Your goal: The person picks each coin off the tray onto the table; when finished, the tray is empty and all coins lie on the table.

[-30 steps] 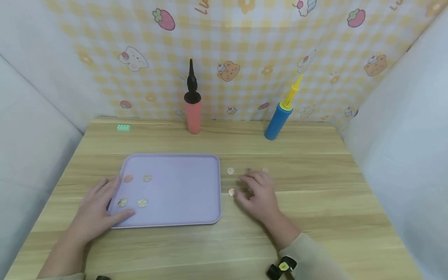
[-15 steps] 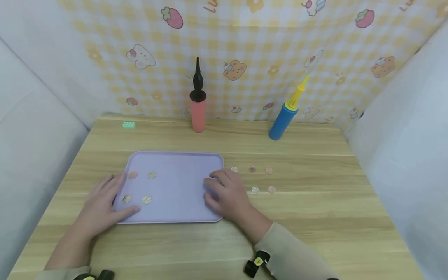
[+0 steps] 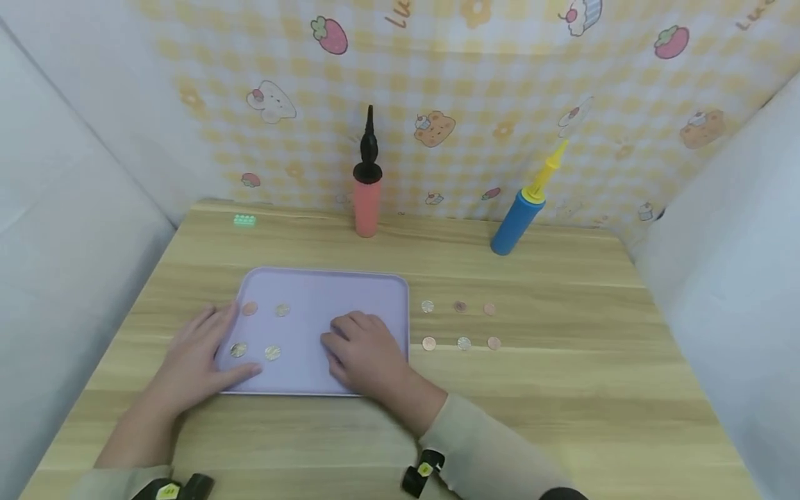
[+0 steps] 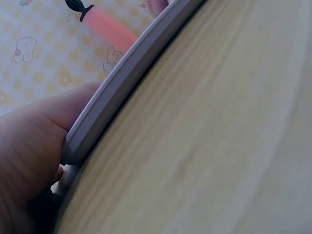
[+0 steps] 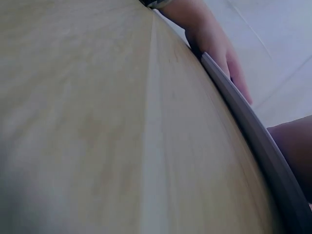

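Note:
A shallow lilac tray (image 3: 325, 274) lies on the table. Several coins rest in its left half, among them a coppery coin (image 3: 250, 308) and a silvery coin (image 3: 272, 353). My left hand (image 3: 194, 357) rests at the tray's left edge, fingers stretched along the outside and thumb over the front rim. In the left wrist view, the tray rim (image 4: 117, 73) runs past that thumb. My right hand (image 3: 369, 354) is low over the tray's right half, fingers bent downward. Its fingertips are hidden, and I cannot tell whether it pinches anything. Two rows of coins, including a copper coin (image 3: 428, 344), lie right of the tray.
A pink pump (image 3: 367, 208) with a black top stands behind the tray. Farther right is a blue pump (image 3: 517, 223) with a yellow nozzle. A small green toy brick (image 3: 244, 220) sits at the back left. A checkered cloth (image 3: 475, 76) hangs behind the wooden table (image 3: 562, 389).
My right hand has moved left from the coins on the table, across the tray's right rim, to over the tray. The left hand has stayed at the tray's left edge.

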Demonstrator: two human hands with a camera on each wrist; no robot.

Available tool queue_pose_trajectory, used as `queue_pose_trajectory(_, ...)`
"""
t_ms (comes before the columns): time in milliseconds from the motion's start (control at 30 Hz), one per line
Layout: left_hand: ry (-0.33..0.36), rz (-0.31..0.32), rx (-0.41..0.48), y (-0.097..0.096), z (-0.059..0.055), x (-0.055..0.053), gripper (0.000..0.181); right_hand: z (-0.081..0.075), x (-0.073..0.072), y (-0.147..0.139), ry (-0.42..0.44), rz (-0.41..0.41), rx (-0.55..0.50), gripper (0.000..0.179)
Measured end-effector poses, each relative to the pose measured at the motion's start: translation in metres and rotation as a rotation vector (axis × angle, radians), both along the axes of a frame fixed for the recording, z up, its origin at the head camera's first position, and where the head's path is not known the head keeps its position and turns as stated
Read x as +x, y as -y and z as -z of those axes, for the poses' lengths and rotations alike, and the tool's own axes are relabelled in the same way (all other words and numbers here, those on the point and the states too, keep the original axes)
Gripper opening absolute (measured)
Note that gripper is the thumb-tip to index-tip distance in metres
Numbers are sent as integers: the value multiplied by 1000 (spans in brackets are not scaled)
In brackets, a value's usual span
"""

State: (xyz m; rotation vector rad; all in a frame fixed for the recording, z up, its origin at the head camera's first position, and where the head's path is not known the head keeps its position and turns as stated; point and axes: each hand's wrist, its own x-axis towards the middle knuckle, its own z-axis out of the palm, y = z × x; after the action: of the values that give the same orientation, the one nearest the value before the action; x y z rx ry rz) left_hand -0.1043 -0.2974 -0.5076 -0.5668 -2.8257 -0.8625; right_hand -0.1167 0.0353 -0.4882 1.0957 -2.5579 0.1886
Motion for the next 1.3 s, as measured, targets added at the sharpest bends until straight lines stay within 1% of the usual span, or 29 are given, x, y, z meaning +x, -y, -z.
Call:
queue_pose_trajectory(100, -6, -6, -1, -1, -1, 0, 123, -2, 1, 15, 68, 13, 71, 34)
queue_pose_trajectory(233, -10, -9, -11, -1, -1, 1, 127, -3, 1, 32, 208, 39, 163, 51)
queue_pose_trajectory(300, -8, -10, -16, 0, -1, 2, 129, -1, 2, 39, 267, 44, 200, 55)
queue_pose_trajectory(367, 0, -14, -19, 0, -3, 3, 130, 1, 1, 45, 302, 40, 224, 56)
queue_pose_trajectory(467, 20, -23, -28, 0, -3, 3, 131, 2, 1, 51, 307, 35, 249, 56)
queue_pose_trajectory(600, 27, -25, -32, -1, -4, 1, 131, 2, 0, 51, 274, 26, 251, 58)
queue_pose_trajectory(700, 14, -14, -23, -1, -2, 0, 131, 3, -1, 49, 259, 13, 216, 59)
queue_pose_trajectory(833, 15, -5, -6, -2, 0, 0, 130, 3, -2, 47, 221, -36, 159, 55)
queue_pose_trajectory(933, 25, -6, -4, -3, 1, 0, 130, 3, -2, 46, 198, -62, 150, 50)
queue_pose_trajectory(1067, 17, -1, -5, -2, 1, -1, 129, 5, -2, 47, 218, -62, 140, 43)
queue_pose_trajectory(1167, 3, 4, -4, -2, 1, 0, 128, 5, -2, 47, 246, -58, 92, 37)
queue_pose_trajectory(1233, -2, 7, -4, -2, 1, 0, 127, 5, -2, 47, 278, -50, 62, 32)
queue_pose_trajectory(1300, -1, 7, -7, -2, 1, 0, 127, 4, -3, 47, 328, -40, 41, 28)
